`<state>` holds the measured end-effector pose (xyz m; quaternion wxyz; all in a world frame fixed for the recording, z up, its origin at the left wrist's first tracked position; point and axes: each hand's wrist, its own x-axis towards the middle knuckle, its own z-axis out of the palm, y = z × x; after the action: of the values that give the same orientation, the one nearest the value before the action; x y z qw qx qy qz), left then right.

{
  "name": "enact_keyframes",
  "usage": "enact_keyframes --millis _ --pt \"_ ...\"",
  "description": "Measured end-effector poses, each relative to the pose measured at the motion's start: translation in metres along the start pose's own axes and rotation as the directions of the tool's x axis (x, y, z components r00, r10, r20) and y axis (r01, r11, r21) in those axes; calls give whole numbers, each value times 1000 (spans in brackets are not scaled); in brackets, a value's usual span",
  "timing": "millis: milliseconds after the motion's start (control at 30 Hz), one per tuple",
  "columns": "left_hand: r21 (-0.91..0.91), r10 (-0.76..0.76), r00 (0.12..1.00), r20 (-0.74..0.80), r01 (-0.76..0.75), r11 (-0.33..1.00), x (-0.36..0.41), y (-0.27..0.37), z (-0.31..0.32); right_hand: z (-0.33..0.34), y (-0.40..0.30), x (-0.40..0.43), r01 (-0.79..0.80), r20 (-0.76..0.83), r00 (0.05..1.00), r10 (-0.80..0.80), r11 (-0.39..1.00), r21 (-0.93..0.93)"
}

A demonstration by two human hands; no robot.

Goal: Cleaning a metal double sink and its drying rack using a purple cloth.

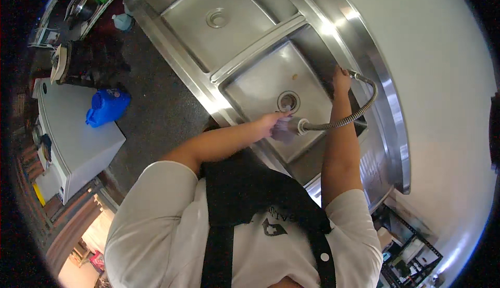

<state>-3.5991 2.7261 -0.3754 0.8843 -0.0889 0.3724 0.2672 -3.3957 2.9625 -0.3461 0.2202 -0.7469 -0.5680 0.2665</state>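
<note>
My left hand (267, 126) is over the near part of the right-hand sink basin (254, 81), closed at the spray head (291, 125) of a flexible metal hose (340, 123). A blurred, pale purple thing, perhaps a cloth, shows around the fingers and below the spray head. From there the hose curves up to a tap (353, 74) at the back rim, where my right hand (341, 80) is closed on the fitting; its fingertips are partly hidden. Between the hands lies the round drain (288, 101), with a small yellowish scrap (295, 76) above it.
A second steel basin (242, 18) adjoins at upper left. A pale wall (441, 73) rises behind the sink. On the left, a blue plastic jug (108, 106) rests on a white chest-like appliance (86, 128). Shelving (410, 256) holds items at lower right.
</note>
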Motion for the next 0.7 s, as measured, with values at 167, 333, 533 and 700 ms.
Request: enact_keyframes --millis 167,333,533,700 --pt "-71 23 999 36 -20 997 -10 9 8 24 4 -6 -143 -70 970 232 782 607" --pt "-4 235 971 -45 -236 972 -12 11 0 42 -14 -29 41 -648 716 260 911 411" --pt "117 402 916 -5 -398 910 -29 21 13 34 -8 -26 145 -575 711 405 715 684" --pt "89 375 924 -74 -368 925 -34 34 14 26 -1 -37 26 -212 877 432 397 918"
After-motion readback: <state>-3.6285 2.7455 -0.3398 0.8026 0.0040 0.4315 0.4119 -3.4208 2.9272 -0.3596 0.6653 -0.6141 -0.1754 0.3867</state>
